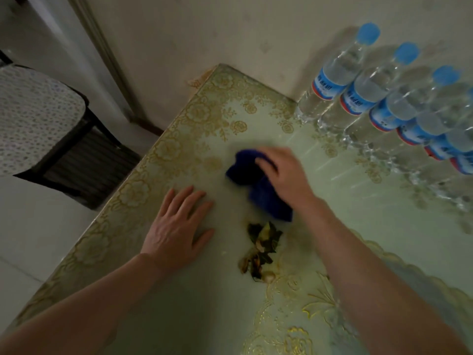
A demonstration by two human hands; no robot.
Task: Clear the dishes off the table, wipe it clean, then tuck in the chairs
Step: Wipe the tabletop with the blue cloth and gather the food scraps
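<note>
- Fingers of my right hand [282, 172] curl over a deep blue cloth [258, 185], soft and bunched into thick folds, pressing it down on the table [399, 226]; the hand is blurred, so I cannot tell how far the thumb wraps under.
- Cloth spills out from under my palm toward 5 o'clock, ending in a rumpled corner just above a heap of scraps.
- My left hand [179, 226] lies flat at 8 o'clock from the cloth, fingers straight and slightly spread, palm down on the tabletop, holding nothing.
- Scraps [261, 248] sit at 6 o'clock from the cloth, between my two forearms: a small dark pile of wilted, leafy bits with paler pieces among them, lying loose on the surface, near my left thumb but not touching it.
- Tabletop is pale green and glossy, covered with a smooth sheet that carries a raised gold floral lace pattern along its borders; the edge at 4 o'clock is scalloped.
- Water bottles [363, 93] stand in a tight row at 2 o'clock, clear ribbed plastic with blue caps and blue, white and red labels, lined up against the wall [204, 34], well apart from my right hand.
- Wall is cream and lightly stained, meeting the table's far corner at 12 o'clock.
- Chair [38, 119] stands at 9 o'clock, apart from the table, with a dark frame and a rounded cushion in a small speckled print, on a pale tiled floor [30, 226].
</note>
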